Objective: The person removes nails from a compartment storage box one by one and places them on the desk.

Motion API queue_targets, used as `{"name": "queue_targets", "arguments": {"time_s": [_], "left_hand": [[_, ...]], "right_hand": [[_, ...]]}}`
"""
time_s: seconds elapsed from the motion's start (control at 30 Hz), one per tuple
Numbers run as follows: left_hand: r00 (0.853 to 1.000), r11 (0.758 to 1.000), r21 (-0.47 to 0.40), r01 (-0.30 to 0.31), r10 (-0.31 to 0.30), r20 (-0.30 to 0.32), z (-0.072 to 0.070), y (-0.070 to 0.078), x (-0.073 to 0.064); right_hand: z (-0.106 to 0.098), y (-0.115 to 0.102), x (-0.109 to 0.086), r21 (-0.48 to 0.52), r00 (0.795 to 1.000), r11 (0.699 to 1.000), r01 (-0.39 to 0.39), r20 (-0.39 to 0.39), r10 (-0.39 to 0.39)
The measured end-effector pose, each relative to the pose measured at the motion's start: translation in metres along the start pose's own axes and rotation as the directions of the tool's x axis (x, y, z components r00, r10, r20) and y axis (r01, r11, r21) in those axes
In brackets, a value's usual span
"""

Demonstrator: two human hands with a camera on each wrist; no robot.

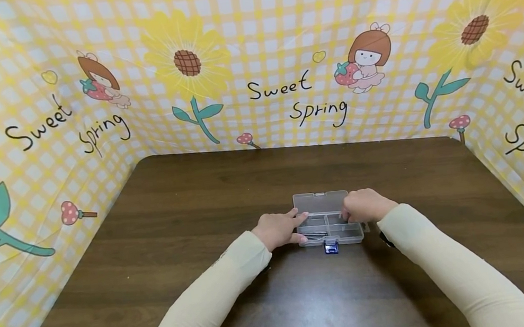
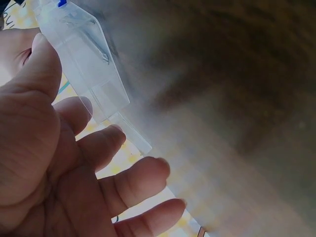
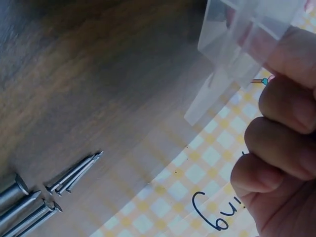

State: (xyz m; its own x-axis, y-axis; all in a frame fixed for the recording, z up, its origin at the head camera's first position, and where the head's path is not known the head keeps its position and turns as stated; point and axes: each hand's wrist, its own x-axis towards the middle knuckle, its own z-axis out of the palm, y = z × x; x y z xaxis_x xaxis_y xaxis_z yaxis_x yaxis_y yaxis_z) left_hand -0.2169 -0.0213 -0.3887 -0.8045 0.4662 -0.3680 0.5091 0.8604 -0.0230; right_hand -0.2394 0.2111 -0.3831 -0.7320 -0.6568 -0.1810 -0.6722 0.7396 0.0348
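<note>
Your L hand (image 2: 54,153), palm twd cam, fills left + lower left; fingers spread, slightly bent, pointing twd ctr. Thumb overlaps edge of clr plastic box (image 2: 81,64), upper left; contact n/c. Thin metal pcs (image 2: 96,44) show thru box wall; blue latch (image 2: 62,3) at top edge. Clr flap (image 2: 133,136) juts from box's lower end. Part of your R hand (image 2: 15,49) behind thumb, far left. Blurry brown table (image 2: 237,118) on right; yel/wht checked cloth (image 2: 123,154) betw. fingers.

Head: "Sweet Spring" (image 1: 300,98), checked cloth (image 1: 253,36), 1, 3, 9–10 o'clock | Right wrist: inverted "ing" (image 3: 222,219), same cloth, 5 o'clock | Left wrist: blurred lettering (image 2: 16,20), 10 o'clock, unreadable
</note>
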Motion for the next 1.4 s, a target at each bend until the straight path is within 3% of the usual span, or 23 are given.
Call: {"name": "queue_targets", "arguments": {"time_s": [0.3, 0.53, 0.83, 1.4], "left_hand": [[1.0, 1.0, -0.003, -0.002, 0.002, -0.002, 0.0, 0.0, -0.001], [1.0, 1.0, 0.006, -0.002, 0.002, -0.001, -0.002, 0.0, -0.002], [1.0, 0.998, 0.057, 0.0, 0.001, -0.006, -0.003, 0.003, -0.002], [1.0, 0.999, 0.046, 0.004, -0.004, -0.004, -0.001, 0.002, 0.001]], "right_hand": [[0.001, 0.003, 0.001, 0.022, 1.0, 1.0, 0.009, 0.015, -0.01], [-0.003, 0.004, -0.002, 0.093, 0.999, 0.996, -0.006, 0.033, 0.003], [-0.009, 0.006, -0.009, 0.153, 1.0, 0.988, -0.02, 0.011, 0.019], [-0.002, 0.016, -0.029, 0.286, 0.991, 0.954, -0.087, -0.075, 0.113]]}}
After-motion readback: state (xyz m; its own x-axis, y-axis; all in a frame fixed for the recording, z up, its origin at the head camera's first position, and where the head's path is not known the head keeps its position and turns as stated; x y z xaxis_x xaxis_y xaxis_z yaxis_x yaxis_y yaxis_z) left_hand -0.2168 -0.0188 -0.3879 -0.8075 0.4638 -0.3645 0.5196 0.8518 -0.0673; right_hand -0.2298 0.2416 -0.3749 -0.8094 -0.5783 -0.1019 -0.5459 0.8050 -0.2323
